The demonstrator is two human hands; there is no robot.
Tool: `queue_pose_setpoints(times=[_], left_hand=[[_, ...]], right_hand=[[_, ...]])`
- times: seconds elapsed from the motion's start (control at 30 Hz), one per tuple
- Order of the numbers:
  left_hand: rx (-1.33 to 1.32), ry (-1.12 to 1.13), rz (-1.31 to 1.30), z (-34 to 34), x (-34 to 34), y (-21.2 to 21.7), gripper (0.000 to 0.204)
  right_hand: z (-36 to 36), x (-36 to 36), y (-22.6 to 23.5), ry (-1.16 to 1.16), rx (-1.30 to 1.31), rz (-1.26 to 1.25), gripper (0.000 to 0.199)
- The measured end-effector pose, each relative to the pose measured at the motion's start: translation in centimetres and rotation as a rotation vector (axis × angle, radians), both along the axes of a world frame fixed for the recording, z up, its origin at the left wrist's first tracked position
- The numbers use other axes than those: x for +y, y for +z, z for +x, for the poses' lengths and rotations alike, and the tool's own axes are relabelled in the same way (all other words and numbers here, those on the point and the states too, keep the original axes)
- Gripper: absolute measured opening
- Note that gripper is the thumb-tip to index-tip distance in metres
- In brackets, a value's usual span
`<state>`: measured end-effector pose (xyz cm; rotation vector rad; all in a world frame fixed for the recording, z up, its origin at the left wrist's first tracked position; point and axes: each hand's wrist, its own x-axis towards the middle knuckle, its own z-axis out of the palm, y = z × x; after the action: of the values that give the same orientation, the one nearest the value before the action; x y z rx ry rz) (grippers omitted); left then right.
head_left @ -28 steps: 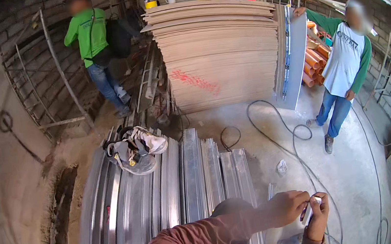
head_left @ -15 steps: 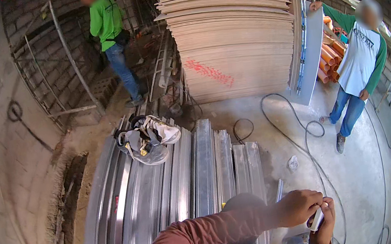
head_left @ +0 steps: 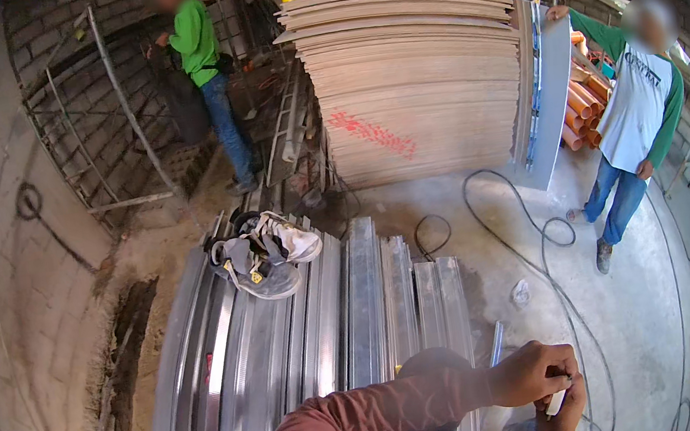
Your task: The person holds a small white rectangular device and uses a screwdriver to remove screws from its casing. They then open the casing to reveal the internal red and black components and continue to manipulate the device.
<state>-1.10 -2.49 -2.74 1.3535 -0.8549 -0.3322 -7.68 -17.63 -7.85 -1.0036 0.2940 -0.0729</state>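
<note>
At the lower right, my two hands meet over the concrete floor. My right hand [head_left: 570, 414] is closed around a small white object [head_left: 555, 402], whose kind I cannot make out. Just above it, my left hand [head_left: 533, 372] has its fingers bent in a pinch at the object's upper end. Whatever lies between those fingertips is too small to name. A maroon sleeve covers my left forearm, which crosses in front of long metal channels [head_left: 279, 346] stacked on the floor.
A strapped bag-like bundle [head_left: 262, 257] lies on the channels. Beyond stands a tall stack of boards [head_left: 422, 74]. A black cable [head_left: 534, 265] winds over the floor. One person [head_left: 640, 102] holds an upright panel [head_left: 549, 93] at right; another [head_left: 201, 51] stands at far left.
My left hand has turned slightly, its fingertips nearer the white object, and my right hand has shifted a little. The person in green has moved right and raised a hand.
</note>
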Motion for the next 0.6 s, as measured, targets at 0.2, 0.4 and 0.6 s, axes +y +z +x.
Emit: queue_pose_setpoints(times=[0.2,0.4,0.6], left_hand=[[-0.146,0.254,0.039,0.3,1.4,1.4,0.011],[-0.101,0.314,0.048,2.0,1.9,0.7,0.013],[0.072,0.259,0.069,2.3,1.5,1.3,0.009]], right_hand=[[-0.1,3.5,2.5,-0.165,0.148,0.202,0.035],[-1.5,1.0,-3.1,0.067,0.016,0.018,0.039],[0.4,2.2,4.6,0.040,-0.011,0.352,0.054]])
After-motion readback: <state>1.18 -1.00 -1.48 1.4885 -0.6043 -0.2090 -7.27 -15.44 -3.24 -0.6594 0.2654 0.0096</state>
